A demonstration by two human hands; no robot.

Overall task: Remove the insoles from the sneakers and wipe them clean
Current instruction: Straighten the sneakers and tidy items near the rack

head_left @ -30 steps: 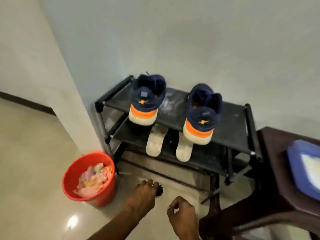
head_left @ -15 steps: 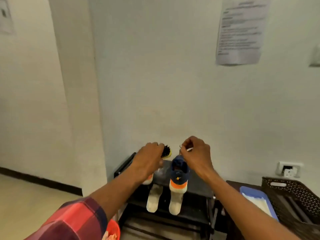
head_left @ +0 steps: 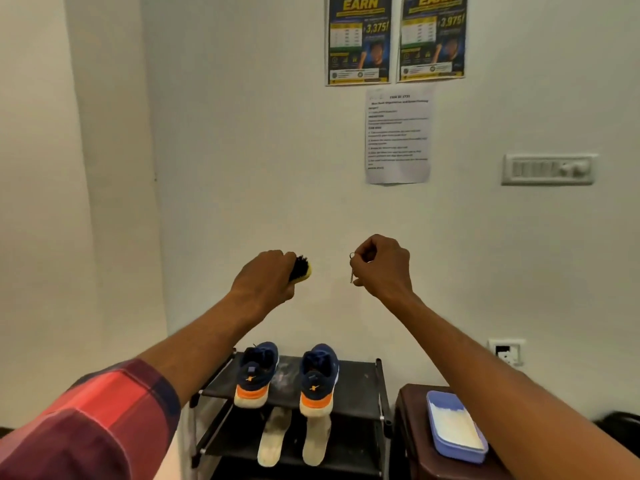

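One wide-angle camera, worn on the person's head, stands close in front of and above the black shoe rack, facing the white wall behind the rack nearly level. The rack lies low in frame; the left hand and right hand hang above the rack, nearest the lens.

A plain domestic room corner: white plastered walls, a black two-tier shoe rack below the left grip, two blue-and-yellow printed posters and a white typed paper sheet above the right grip, a white wall switch panel to its right.
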